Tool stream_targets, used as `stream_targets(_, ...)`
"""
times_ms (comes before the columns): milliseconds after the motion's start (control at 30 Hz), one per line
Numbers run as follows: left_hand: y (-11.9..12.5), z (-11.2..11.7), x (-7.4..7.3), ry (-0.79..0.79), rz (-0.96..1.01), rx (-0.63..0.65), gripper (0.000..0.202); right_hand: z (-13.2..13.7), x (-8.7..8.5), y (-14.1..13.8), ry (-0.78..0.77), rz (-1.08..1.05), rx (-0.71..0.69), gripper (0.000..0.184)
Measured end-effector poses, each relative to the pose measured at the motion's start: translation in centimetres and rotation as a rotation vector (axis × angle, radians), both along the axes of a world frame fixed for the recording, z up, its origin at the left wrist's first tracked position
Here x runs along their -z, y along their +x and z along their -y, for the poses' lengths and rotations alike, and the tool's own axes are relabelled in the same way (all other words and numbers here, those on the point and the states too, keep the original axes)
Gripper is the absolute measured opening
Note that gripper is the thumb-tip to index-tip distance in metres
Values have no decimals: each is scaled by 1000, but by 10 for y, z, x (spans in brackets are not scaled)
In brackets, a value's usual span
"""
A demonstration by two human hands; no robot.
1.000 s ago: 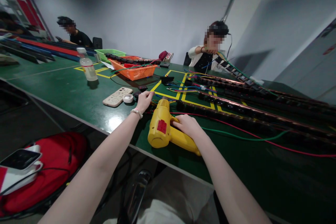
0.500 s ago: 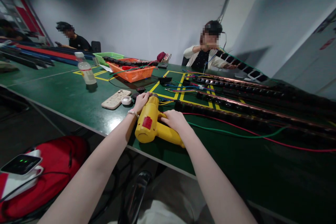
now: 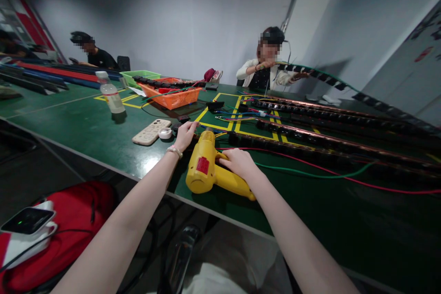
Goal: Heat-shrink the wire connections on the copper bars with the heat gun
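A yellow heat gun (image 3: 202,165) lies over the near edge of the green table, its nozzle pointing away from me. My right hand (image 3: 237,161) is wrapped around its handle. Just left of the nozzle, my left hand (image 3: 186,134) has its fingers closed at the end of some wires; what they hold is hidden behind them. Thin yellow wires (image 3: 220,135) run from near there to a long black-wrapped strip (image 3: 268,142). Beside my left hand are a small round white case (image 3: 165,133) and a phone in a patterned case (image 3: 151,132).
An orange basket (image 3: 170,98), a green basket (image 3: 129,76) and a bottle (image 3: 112,94) stand on the table (image 3: 76,121). Red and green wires (image 3: 317,174) trail at right. Across the table, a person (image 3: 262,71) lifts another strip (image 3: 327,78). A red bag (image 3: 86,206) is at lower left.
The heat gun has moved right, slightly towards me, with my right hand, and its nozzle is now clear of my left hand. The strip across the table arches higher.
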State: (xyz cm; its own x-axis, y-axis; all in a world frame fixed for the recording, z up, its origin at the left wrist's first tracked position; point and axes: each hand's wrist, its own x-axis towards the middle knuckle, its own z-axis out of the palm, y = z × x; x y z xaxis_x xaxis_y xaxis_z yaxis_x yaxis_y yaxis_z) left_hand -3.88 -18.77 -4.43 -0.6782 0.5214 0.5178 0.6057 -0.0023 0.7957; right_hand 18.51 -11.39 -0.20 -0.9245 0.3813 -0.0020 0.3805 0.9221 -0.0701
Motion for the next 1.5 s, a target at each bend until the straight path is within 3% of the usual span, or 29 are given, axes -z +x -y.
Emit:
stream_targets(267,-1,0,1,-13,-107,-31,22,-12,1,30,-8,9,47,31)
stream_targets(667,-5,-6,8,-11,-162,-71,19,-8,-1,30,-2,27,41,28)
stream_targets(833,1,-4,3,-12,-91,-90,18,-4,0,23,9,20,16,29)
stream_targets(1133,0,-2,0,-2,86,-14,27,12,-1,-2,56,17,-67,31)
stream_targets(1367,-8,0,2,31,207,60,36,16,0,-16,77,2,-97,48)
stream_targets(1500,-10,-1,3,39,197,72,35,16,0,-15,74,-11,-99,40)
